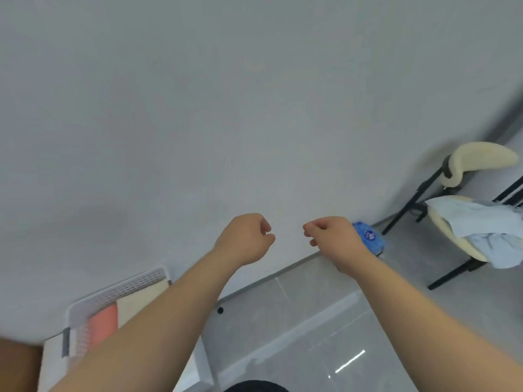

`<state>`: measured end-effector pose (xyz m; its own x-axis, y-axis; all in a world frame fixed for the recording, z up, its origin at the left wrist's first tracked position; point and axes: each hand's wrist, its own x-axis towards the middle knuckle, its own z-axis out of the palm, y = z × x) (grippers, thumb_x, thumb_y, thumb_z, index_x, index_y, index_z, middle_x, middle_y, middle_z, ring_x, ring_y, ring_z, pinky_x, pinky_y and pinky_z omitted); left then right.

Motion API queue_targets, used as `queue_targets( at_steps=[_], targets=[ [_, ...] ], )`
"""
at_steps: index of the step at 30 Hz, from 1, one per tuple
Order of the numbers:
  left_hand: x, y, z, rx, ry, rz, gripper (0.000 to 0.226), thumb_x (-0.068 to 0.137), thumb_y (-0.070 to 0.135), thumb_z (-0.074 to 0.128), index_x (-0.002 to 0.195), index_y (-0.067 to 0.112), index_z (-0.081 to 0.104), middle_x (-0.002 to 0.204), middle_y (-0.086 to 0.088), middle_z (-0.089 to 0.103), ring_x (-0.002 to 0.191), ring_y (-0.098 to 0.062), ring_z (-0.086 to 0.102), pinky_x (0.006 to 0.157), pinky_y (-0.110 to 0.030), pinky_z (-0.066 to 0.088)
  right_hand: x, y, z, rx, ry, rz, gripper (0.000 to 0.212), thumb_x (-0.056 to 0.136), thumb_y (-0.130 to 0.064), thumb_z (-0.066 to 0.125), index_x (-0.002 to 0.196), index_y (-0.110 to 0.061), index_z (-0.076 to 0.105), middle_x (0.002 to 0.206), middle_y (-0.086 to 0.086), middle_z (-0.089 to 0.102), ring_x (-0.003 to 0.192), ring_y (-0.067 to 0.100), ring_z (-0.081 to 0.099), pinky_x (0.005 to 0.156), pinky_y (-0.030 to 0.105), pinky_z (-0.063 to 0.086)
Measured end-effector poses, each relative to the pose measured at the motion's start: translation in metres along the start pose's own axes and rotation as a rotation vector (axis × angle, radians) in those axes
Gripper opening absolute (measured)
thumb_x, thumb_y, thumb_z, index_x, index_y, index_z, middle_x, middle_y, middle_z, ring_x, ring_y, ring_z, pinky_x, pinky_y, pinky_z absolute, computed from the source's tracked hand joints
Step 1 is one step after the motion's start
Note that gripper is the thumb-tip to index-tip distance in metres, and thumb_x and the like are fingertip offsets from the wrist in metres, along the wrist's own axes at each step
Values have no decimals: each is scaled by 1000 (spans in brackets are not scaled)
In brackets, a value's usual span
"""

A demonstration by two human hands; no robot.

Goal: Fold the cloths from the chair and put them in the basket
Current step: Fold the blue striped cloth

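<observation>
Left hand [244, 239] and right hand [333, 239] are raised, fingers curled shut, holding nothing. Blue cloths [486, 230] lie on the chair [478, 159]; folded ones sit in the basket [127, 287].

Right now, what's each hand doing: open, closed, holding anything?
Left hand: closed, fingers curled, nothing in it.
Right hand: closed, fingers curled, nothing in it.

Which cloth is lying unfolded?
The blue cloth, crumpled on the chair at the right. The pink cloth and the cream cloth lie folded flat in the basket at the lower left.
</observation>
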<state>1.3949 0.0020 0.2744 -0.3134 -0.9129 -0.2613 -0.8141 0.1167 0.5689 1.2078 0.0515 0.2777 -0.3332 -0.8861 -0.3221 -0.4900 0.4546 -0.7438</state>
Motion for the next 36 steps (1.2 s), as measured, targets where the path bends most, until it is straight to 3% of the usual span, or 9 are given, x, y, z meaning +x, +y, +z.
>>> queue_targets(
  at_steps=[2,5,9,15,21,25,28,32,36],
  targets=[
    [-3,56,22,-52,31,36,26,93,35,59,115,24,65,114,11,63,102,-14,62,91,-35,53,-2,25,-58,24,44,-26,22,96,-26,57,89,-14,75,90,5,75,83,21,70,73,36,56],
    [-4,130,58,-105,44,79,20,92,34,61,108,25,67,109,13,65,93,-12,63,85,-31,54,-8,61,-136,40,93,-41,23,96,-26,57,86,-14,75,83,6,74,63,15,61,61,27,49],
    [11,217,110,-99,17,128,17,90,32,62,103,23,69,106,10,68,90,-12,64,81,-26,52,-5,110,-222,60,162,-22,26,96,-27,58,79,-15,74,77,3,73,72,20,68,57,23,48],
    [72,328,202,-45,-66,180,13,88,28,64,95,22,72,100,8,71,97,-13,64,85,-27,51,36,195,-319,68,219,47,25,95,-29,58,79,-21,74,80,-1,74,79,19,70,75,42,59],
    [177,444,312,-104,-156,197,8,85,25,65,79,25,69,84,12,69,83,-11,65,75,-24,51,125,296,-445,-35,192,116,26,98,-28,55,84,-18,74,81,4,74,78,20,68,59,25,47],
    [260,537,380,-140,-219,186,7,85,25,63,86,24,69,87,11,69,87,-12,66,80,-29,54,201,363,-549,-102,170,196,33,97,-27,54,97,2,69,89,21,69,68,21,58,62,28,42],
    [310,613,421,-119,-296,220,10,87,26,61,91,23,70,89,9,69,87,-12,65,81,-32,55,248,412,-623,-127,155,238,33,97,-24,54,100,7,66,100,24,67,87,38,65,61,26,41],
    [366,705,469,-74,-351,292,15,91,27,58,96,19,70,94,8,68,89,-11,63,81,-30,54,305,474,-702,-119,177,310,30,95,-17,54,99,11,65,103,25,67,94,37,65,51,22,39],
    [418,775,527,-58,-383,321,18,94,26,57,102,16,70,101,5,69,94,-12,62,79,-24,50,373,536,-760,-181,111,321,30,95,-15,53,104,11,65,107,24,68,98,36,64,61,29,50]
  ],
)
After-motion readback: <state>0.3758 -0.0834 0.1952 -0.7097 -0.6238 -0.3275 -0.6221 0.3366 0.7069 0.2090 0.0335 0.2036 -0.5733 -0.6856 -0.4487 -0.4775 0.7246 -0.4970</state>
